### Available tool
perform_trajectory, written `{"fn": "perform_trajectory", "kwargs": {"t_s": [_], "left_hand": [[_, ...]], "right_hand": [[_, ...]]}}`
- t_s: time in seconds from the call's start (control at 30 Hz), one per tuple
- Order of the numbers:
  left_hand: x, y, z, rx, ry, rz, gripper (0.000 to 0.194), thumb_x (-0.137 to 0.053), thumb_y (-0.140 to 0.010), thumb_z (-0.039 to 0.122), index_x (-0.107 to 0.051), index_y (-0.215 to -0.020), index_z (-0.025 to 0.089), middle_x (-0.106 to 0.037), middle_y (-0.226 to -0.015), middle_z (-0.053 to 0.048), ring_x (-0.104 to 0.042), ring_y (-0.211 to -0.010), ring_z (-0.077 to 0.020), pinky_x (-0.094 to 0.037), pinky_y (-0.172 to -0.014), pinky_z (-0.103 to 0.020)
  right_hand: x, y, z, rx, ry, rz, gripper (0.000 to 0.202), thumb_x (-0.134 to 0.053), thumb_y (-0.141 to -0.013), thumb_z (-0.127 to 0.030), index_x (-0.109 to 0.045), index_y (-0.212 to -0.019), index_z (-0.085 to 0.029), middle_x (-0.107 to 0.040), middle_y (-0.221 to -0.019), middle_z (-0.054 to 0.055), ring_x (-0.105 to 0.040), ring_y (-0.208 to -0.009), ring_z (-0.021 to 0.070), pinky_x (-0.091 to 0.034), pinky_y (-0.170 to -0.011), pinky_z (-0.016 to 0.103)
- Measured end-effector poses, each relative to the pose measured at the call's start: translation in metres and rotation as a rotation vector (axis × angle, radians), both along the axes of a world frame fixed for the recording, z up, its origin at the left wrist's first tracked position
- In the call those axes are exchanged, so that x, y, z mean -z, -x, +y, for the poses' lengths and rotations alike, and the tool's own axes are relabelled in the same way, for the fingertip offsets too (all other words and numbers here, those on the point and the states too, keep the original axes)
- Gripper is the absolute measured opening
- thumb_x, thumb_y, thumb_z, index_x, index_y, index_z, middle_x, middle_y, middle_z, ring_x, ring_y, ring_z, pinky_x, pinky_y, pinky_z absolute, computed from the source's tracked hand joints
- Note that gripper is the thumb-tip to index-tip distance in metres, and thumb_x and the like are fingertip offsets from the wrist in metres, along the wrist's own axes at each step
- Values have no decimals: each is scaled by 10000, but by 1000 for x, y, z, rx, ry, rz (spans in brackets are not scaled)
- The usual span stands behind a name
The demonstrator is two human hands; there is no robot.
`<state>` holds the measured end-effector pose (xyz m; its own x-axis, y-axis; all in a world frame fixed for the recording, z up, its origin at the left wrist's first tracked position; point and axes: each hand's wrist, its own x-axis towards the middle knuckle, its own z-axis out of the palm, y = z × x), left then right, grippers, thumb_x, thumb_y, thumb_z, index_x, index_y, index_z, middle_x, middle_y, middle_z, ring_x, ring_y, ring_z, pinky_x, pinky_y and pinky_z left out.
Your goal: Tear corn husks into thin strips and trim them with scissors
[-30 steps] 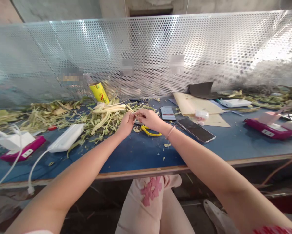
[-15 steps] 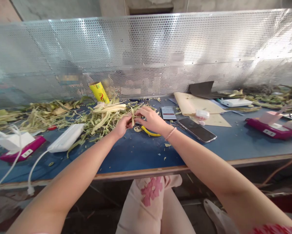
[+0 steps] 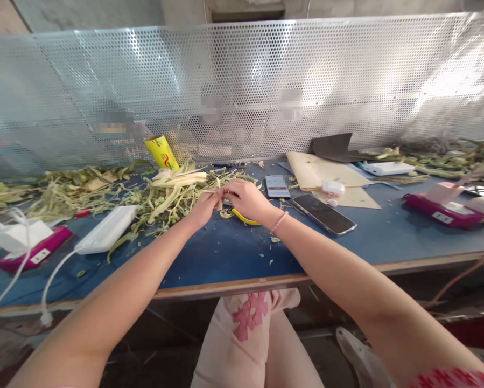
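With our left hand (image 3: 204, 209) we pinch a pale plant strip (image 3: 219, 201) beside the pile of dry leaves and stems (image 3: 173, 195), while our right hand (image 3: 247, 199) curls in close, its hold hidden from us, so small, gentle pulls should serve best.

1. Between the forearms (image 3: 334, 267), a hand could pass over the blue tabletop (image 3: 225, 258).
2. The plant pile (image 3: 165, 205) and white box (image 3: 106, 229) crowd the left.
3. A dark-screened phone (image 3: 324, 214) obstructs the right.
4. A perforated panel (image 3: 242, 70) walls the back.
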<state>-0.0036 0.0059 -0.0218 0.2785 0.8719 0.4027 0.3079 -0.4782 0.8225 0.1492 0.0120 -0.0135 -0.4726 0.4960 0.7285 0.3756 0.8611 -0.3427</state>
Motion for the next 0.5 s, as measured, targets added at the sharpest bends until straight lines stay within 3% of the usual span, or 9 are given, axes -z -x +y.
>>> {"fn": "perform_trajectory", "kwargs": {"t_s": [0.13,0.3,0.5], "left_hand": [[3,1,2,3,81,9,556,-351,-780,638,-411,-474,177,-372,-429,17,-341,-428,-90,-256,-447,-260],[9,0,8,91,202,-226,496,-449,-740,604,-372,-491,182,-311,-416,47,-308,-386,-69,-242,-427,-244],[15,0,12,91,216,-281,450,-484,-736,551,-369,-503,183,-295,-416,56,-300,-373,-64,-233,-417,-238]], "right_hand": [[0,1,1,-28,65,-7,169,-451,-755,-51,-509,-641,-161,-523,-687,17,-481,-714,125,-381,-702,248],[-2,2,0,-31,145,3,141,-474,-740,-54,-523,-651,-152,-488,-634,-14,-430,-626,95,-344,-637,224],[-11,-5,-1,-78,279,-125,97,-512,-757,-102,-558,-677,-132,-409,-561,-55,-360,-536,61,-288,-553,203]]}}
